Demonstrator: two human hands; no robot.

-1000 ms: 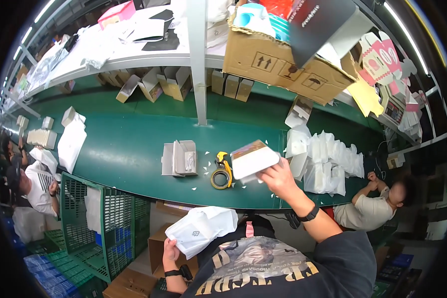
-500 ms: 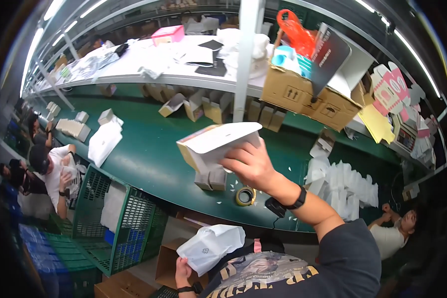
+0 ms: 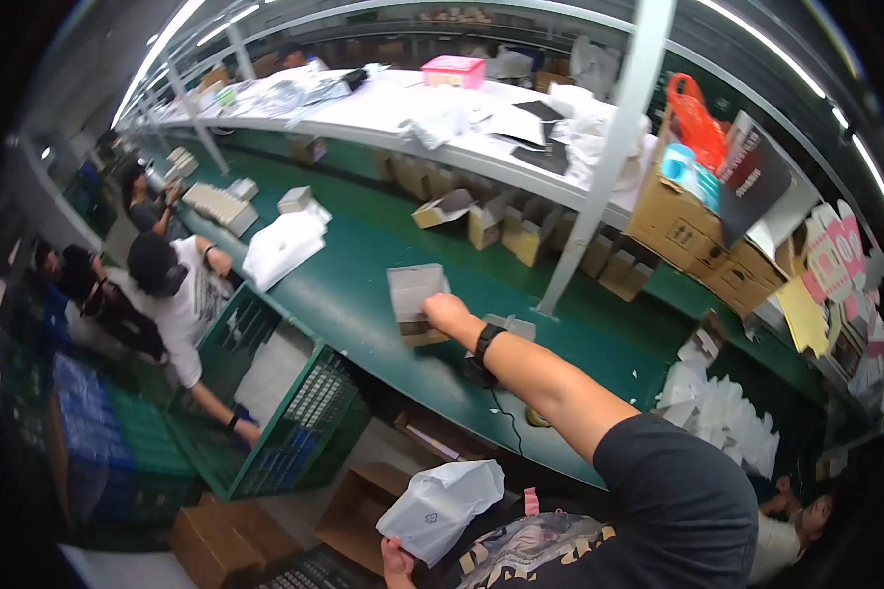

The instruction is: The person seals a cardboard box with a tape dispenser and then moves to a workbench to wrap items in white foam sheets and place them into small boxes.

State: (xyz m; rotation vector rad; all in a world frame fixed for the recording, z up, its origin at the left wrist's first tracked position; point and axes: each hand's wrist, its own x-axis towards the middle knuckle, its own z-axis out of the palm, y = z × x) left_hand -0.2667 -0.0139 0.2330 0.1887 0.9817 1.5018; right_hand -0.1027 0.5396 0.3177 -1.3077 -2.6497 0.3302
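My right hand (image 3: 448, 312) reaches out over the green bench and is closed on the edge of a small open-topped carton (image 3: 413, 285), pale inside, which is at or just above the bench top. Partly behind my right forearm stands another small open carton (image 3: 513, 326). My left hand (image 3: 396, 560) is low, close to my body, with its fingers closed on the corner of a white packing bag (image 3: 442, 506). Whatever the bag may contain is hidden. My forearm mostly covers a roll of tape (image 3: 537, 417) on the bench.
Several open cartons (image 3: 521, 231) line the bench under a white shelf (image 3: 363, 128). White bags (image 3: 722, 417) are piled at right. A green crate (image 3: 300, 422) stands at left, where a co-worker (image 3: 172, 304) reaches into it. A metal post (image 3: 609, 157) rises from the bench.
My right hand has moved left and down with the carton, which now shows its open top. My view has turned left. The co-worker's arm has reached into the crate. My left hand still holds the bag.
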